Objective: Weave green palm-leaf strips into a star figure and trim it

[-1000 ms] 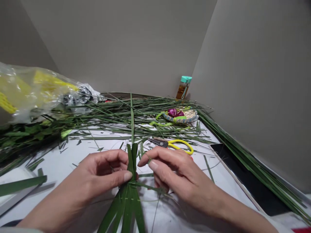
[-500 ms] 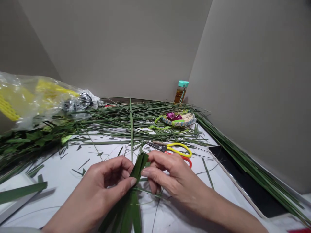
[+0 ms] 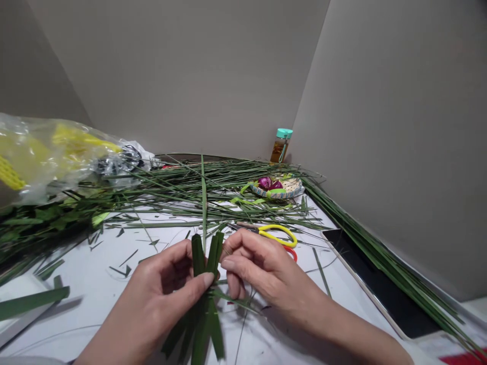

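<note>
My left hand (image 3: 163,289) is closed on a bundle of flat green leaf strips (image 3: 205,314), thumb pressed across its middle. Above the thumb, short folded ends stand apart in a V; below it, longer strips fan out downward. Just right of the bundle is my right hand (image 3: 258,274), thumb and index finger pinched together. A fine strand seems to run to these fingertips, but I cannot make out what they hold. Thin green strands trail from the bundle beneath the right hand. Behind that hand lie scissors (image 3: 279,234) with one yellow and one red handle, partly hidden.
Long green leaves (image 3: 228,175) are heaped across the back. A small woven basket (image 3: 292,187) holds purple pieces near a teal-capped bottle (image 3: 280,147). A dark-screened tablet (image 3: 380,284) lies at right under leaves, a clear plastic bag (image 3: 68,152) at back left. Leaf scraps litter the white surface.
The top ends of the bundle, close together before, now spread into two groups. My right fingers have drawn slightly away from the bundle's top. The view has shifted slightly.
</note>
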Tool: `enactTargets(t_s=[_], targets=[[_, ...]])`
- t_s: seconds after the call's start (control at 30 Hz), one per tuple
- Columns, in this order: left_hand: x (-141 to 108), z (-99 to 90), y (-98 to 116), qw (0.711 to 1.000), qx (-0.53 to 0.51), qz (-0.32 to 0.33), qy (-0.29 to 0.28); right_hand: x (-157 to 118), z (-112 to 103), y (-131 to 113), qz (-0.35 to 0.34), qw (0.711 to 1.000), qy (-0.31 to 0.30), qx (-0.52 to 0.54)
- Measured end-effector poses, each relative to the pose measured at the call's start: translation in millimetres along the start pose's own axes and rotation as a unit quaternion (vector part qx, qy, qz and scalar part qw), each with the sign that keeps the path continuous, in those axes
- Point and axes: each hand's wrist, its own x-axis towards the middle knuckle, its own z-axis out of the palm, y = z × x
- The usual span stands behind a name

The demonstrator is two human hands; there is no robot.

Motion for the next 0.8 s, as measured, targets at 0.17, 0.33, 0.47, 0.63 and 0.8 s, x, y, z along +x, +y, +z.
enactTargets(t_s=[0.17, 0.33, 0.47, 0.63, 0.8], targets=[[-4.8, 2.4, -0.6, 0.999, -0.043, -0.002, -0.012, -0.8, 2.4, 0.3, -0.037, 0.999, 0.026, -0.012], [-7.1, 0.7, -4.1, 0.998, -0.058, 0.010, -0.018, -3.1, 4.8, -0.9, -0.083, 0.995, 0.051, -0.032], [-8.0, -0.6, -6.0, 0.998, -0.048, 0.020, -0.020, -2.1, 5.2, -0.3, -0.082, 0.994, 0.055, -0.039], [-7.6, 2.2, -3.4, 0.999, 0.007, 0.046, 0.011, -1.0, 3.6, 1.8, -0.054, 0.995, 0.064, -0.045], [-6.5, 9.2, 2.1, 0.999, 0.013, 0.026, 0.036, -1.6, 4.7, 3.9, -0.039, 0.997, 0.052, -0.028]])
